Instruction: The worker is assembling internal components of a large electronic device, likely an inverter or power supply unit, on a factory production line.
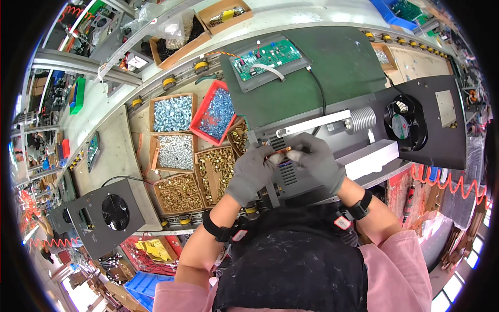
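Note:
Both my hands wear grey gloves and meet over the left end of a dark metal chassis (332, 140). My left hand (252, 174) pinches one end of a small copper-coloured part (284, 150). At its other end are the closed fingertips of my right hand (316, 162). The gloves cover most of this part, so its exact kind does not show. Under the hands lies a slotted vent (288, 174) in the chassis. Beyond them, a white metal bar (314, 124) leads to a silver coil (360, 120). A black fan (401, 126) sits in the right panel.
Left of the chassis stand cardboard boxes of brass fittings (179, 193) and silver hardware (175, 152), plus a red tray (193, 125) of small screws. A green circuit board (270, 58) rests on the green mat (343, 62). A white block (370, 160) lies along the near edge. Another fan panel (93, 229) is at left.

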